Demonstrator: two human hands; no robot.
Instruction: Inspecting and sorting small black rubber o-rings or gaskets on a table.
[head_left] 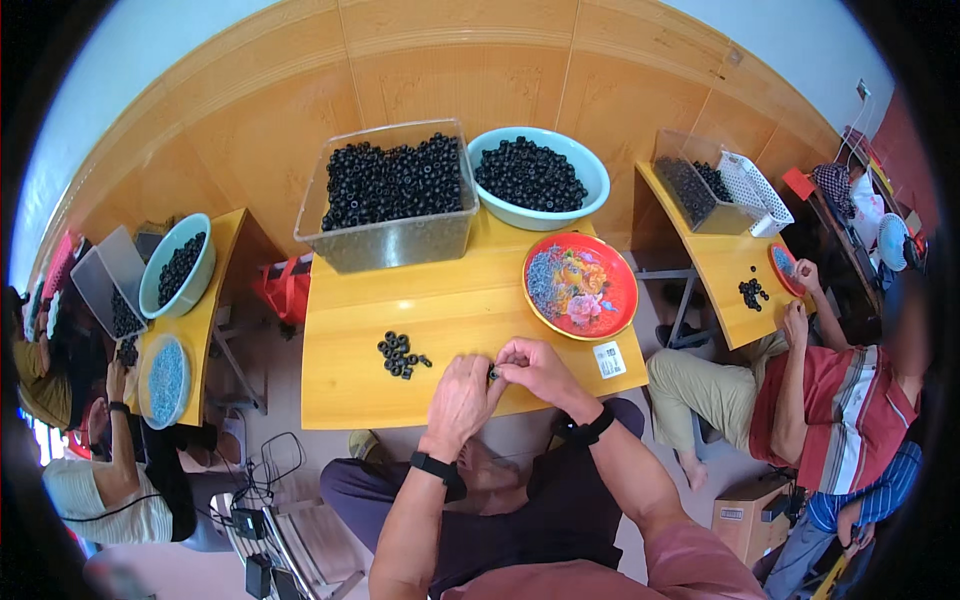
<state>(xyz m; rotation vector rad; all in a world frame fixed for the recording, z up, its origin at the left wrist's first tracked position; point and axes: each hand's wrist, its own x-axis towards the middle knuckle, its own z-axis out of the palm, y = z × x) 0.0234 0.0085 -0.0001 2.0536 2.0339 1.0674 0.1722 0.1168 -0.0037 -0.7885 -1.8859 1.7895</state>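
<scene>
Over the front edge of the yellow table (370, 300), my two hands meet. My left hand (463, 395) is closed, its fingertips against a small black ring-shaped part (494, 375). My right hand (540, 372) pinches the same part from the other side; the fingers partly cover it. A loose group of similar black ring-shaped parts (398, 352) lies on the tabletop left of my hands. Beyond my right hand is a red floral tray (600, 322) with a heap of small blue-grey pieces (543, 280) on its left side, too small to name.
At the table's back stand a clear plastic bin (345, 250) and a light-blue basin (597, 180), both full of black parts. A white label (609, 360) lies at the right. People work at side tables left (225, 260) and right (700, 255). Cables (270, 470) hang lower left.
</scene>
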